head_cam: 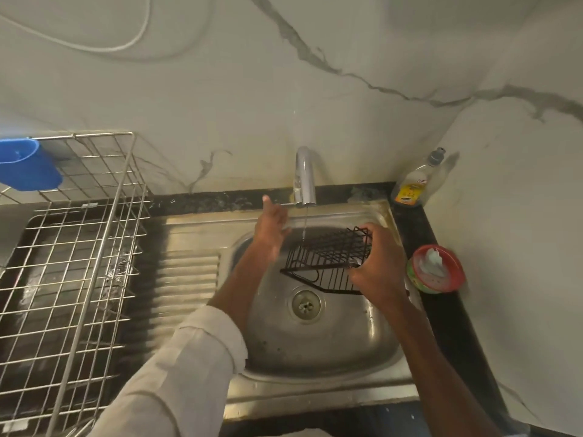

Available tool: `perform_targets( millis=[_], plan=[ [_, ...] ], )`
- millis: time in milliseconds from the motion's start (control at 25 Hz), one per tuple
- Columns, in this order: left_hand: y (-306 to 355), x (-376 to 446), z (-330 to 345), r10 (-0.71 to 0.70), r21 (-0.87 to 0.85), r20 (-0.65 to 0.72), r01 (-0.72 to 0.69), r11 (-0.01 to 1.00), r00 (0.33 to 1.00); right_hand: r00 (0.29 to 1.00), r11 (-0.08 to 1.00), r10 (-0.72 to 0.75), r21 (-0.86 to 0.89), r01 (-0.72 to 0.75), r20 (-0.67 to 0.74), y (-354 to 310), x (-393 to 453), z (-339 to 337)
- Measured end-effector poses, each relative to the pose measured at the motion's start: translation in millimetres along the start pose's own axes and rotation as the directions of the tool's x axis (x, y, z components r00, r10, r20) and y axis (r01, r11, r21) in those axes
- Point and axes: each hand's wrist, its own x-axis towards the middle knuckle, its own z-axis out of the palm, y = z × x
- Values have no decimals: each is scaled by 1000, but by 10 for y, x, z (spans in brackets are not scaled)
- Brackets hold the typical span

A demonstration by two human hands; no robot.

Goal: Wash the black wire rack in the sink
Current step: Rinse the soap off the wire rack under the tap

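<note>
The black wire rack (321, 260) hangs tilted over the steel sink (318, 345), under a thin stream of water from the chrome tap (305, 175). My right hand (377, 263) grips the rack's right end, fingers curled round the wires. My left hand (270, 230) hovers just left of the stream, fingers fairly straight and pointing toward the tap's base, holding nothing. It is close to the rack's left side; I cannot tell whether it touches it.
A large metal dish rack (72, 263) with a blue cup holder (26, 165) fills the left counter beside the ribbed drainboard (186, 279). A dish soap bottle (415, 184) stands at the back right corner. A red-rimmed tub (437, 269) sits right of the sink.
</note>
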Motion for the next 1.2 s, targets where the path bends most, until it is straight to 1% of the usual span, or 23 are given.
perform_targets(
  millis=[80, 120, 200, 240, 320, 400, 440, 480, 520, 560, 600, 640, 680, 720, 760, 800, 880, 920, 1040, 1080, 1120, 1160, 1200],
  plan=[
    [140, 83, 117, -6, -102, -19, 4, 995, 1000, 1000, 999, 29, -29, -29, -1, 19, -8, 42],
    [138, 65, 164, 8, -102, -37, -12, 995, 999, 999, 998, 44, -40, -44, 3, 26, -37, 60],
    [50, 7, 269, 98, 0, -16, -98, 995, 995, 997, 996, 75, -39, -75, 6, 59, -104, 93],
    [7, 10, 296, 144, 77, 30, -146, 986, 989, 995, 995, 94, -25, -94, 13, 79, -130, 105],
    [67, 20, 286, 164, 237, 121, -189, 953, 979, 991, 991, 133, 24, -134, 34, 124, -163, 133],
    [134, 35, 175, 147, 249, 172, -188, 950, 974, 985, 982, 167, 79, -170, 47, 138, -177, 110],
    [100, 16, 81, 134, 225, 146, -165, 960, 980, 983, 976, 179, 115, -183, 48, 139, -176, 82],
    [-3, 5, -67, 85, 233, 70, -99, 967, 994, 983, 970, 181, 156, -186, 45, 154, -182, 48],
    [-161, -31, -241, -14, 268, -36, 23, 963, 999, 982, 961, 183, 202, -189, 47, 155, -200, -11],
    [-336, -123, -416, -169, 298, -123, 199, 934, 978, 983, 946, 176, 267, -184, 53, 159, -228, -78],
    [-493, -232, -562, -356, 290, -143, 383, 877, 923, 986, 927, 157, 336, -169, 64, 150, -257, -152],
    [-626, -326, -677, -526, 234, -90, 531, 814, 846, 990, 907, 119, 397, -141, 80, 139, -291, -225],
    [-694, -453, -711, -634, 146, 19, 625, 767, 773, 993, 892, 66, 440, -101, 95, 104, -347, -308],
    [-740, -549, -727, -658, 22, 171, 665, 747, 734, 994, 882, -5, 468, -47, 109, 59, -407, -379],
    [-751, -648, -737, -607, -130, 282, 656, 743, 743, 990, 879, -79, 477, 14, 118, 10, -468, -428],
    [-727, -752, -710, -530, -277, 318, 612, 741, 786, 983, 885, -147, 460, 80, 112, -31, -518, -458],
    [-751, -900, -700, -408, -519, 265, 486, 704, 874, 968, 917, -228, 358, 176, 108, -63, -595, -463],
    [-778, -923, -705, -383, -595, 235, 444, 670, 893, 963, 928, -241, 319, 191, 123, -57, -602, -452],
    [-878, -981, -773, -284, -693, 167, 317, 648, 944, 972, 938, -179, 325, 122, 151, 18, -638, -336],
    [-892, -1020, -787, -242, -697, 136, 266, 666, 961, 985, 911, -98, 411, 32, 141, 52, -663, -298],
    [-912, -1062, -805, -206, -691, 101, 218, 689, 973, 988, 827, 13, 554, -99, 156, 102, -691, -275],
    [-922, -1119, -811, -176, -673, 75, 180, 718, 982, 965, 649, 135, 717, -256, 223, 157, -715, -267],
    [-940, -1193, -807, -146, -644, 49, 143, 752, 988, 910, 392, 230, 823, -411, 345, 205, -725, -271]
  ],
)
